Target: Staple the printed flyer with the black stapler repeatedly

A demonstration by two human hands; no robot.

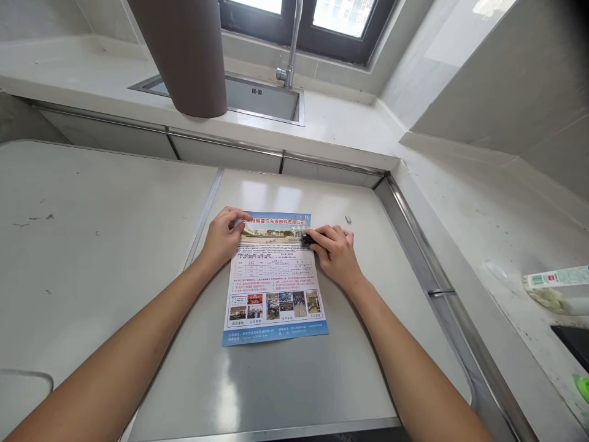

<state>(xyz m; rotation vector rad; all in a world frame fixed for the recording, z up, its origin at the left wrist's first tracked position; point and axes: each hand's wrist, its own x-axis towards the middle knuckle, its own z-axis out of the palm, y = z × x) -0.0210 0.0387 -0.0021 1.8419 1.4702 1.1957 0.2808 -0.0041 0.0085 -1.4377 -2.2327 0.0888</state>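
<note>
A printed flyer (276,270) with blue bands at top and bottom lies on the white table. My left hand (224,233) is at its upper left corner, thumb and fingers closed on the paper there. At the flyer's upper right edge my right hand (335,252) grips a small black stapler-like tool (307,239), mostly covered by the fingers. Thin silvery marks show on the paper beside the tool; I cannot tell exactly what they are. A small grey strip (348,219) lies on the table beyond my right hand.
Beyond the white table (276,380) runs a white counter (340,129) with a steel sink (267,101) and tap (288,73). A brown column-like object (193,61) stands before the sink. At right, a white and green box (559,277) lies on the side counter.
</note>
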